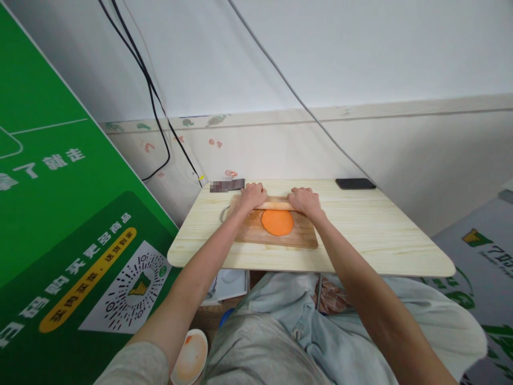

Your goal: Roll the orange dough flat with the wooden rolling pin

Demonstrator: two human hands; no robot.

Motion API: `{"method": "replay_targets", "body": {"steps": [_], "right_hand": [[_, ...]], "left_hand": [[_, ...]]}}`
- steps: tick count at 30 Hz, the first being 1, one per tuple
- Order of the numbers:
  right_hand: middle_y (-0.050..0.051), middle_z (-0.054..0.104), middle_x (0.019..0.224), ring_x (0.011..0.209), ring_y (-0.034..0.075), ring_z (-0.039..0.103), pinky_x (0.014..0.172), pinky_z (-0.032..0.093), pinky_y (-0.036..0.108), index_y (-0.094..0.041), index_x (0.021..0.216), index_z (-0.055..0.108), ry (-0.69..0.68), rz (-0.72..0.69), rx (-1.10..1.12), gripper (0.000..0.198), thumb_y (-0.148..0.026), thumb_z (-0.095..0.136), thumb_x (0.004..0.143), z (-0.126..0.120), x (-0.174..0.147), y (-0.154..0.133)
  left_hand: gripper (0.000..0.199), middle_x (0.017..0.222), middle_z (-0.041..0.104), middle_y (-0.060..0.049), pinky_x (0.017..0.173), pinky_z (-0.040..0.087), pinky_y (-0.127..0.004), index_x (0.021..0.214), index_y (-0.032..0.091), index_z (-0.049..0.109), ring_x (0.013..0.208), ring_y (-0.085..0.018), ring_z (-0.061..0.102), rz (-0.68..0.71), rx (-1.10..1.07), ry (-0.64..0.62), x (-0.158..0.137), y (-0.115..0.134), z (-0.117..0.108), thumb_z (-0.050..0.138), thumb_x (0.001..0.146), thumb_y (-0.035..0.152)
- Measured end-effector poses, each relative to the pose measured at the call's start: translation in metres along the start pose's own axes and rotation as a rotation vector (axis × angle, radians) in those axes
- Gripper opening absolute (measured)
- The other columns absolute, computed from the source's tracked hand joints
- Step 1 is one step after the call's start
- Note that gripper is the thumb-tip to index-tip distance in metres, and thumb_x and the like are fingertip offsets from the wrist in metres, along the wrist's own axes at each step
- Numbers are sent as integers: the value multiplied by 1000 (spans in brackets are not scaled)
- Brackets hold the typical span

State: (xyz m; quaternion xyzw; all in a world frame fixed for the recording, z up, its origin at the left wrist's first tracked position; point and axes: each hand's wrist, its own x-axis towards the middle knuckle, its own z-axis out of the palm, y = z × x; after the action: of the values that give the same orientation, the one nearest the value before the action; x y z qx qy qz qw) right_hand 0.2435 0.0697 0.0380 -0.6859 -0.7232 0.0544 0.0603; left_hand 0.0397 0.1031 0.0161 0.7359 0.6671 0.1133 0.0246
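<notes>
A wooden rolling pin (276, 203) lies crosswise over the far part of a wooden cutting board (276, 239). My left hand (253, 196) is closed around its left end, and my right hand (305, 201) is closed around the right end. Just on the near side of the pin, a flat round sheet of orange dough (278, 222) rests on the board. Its far edge meets the pin; whether the pin presses on it I cannot tell. The board's metal handle (224, 214) sticks out at the left.
The pale wooden table (372, 235) stands against a white wall. At its back lie a black phone (355, 184) on the right and a dark flat item (237, 184), partly blurred, on the left. A white bowl (191, 355) with orange residue sits below, left. A green panel (80, 224) borders the left side.
</notes>
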Motion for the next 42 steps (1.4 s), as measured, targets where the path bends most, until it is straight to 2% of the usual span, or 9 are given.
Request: {"method": "replay_targets", "body": {"steps": [16, 30, 42], "right_hand": [[24, 64, 148, 137, 40, 57, 110, 47, 55, -12, 140, 71, 16, 38, 18, 54, -34, 39, 103, 3, 18, 1], [25, 65, 146, 136, 37, 55, 110, 46, 50, -11, 138, 74, 58, 44, 30, 53, -33, 39, 104, 5, 25, 1], [24, 66, 145, 135, 36, 57, 110, 46, 46, -11, 137, 75, 60, 34, 34, 50, -29, 41, 104, 3, 29, 0]], "left_hand": [[41, 130, 77, -19, 107, 50, -37, 124, 14, 79, 125, -28, 67, -5, 5, 16, 13, -3, 4, 45, 106, 26], [39, 124, 78, -20, 101, 51, -38, 119, 13, 81, 119, -28, 69, 21, 11, 72, 19, 0, 1, 46, 105, 24], [39, 122, 79, -19, 104, 51, -37, 120, 14, 82, 117, -27, 70, 47, 10, 103, 25, 0, 2, 47, 105, 25]]}}
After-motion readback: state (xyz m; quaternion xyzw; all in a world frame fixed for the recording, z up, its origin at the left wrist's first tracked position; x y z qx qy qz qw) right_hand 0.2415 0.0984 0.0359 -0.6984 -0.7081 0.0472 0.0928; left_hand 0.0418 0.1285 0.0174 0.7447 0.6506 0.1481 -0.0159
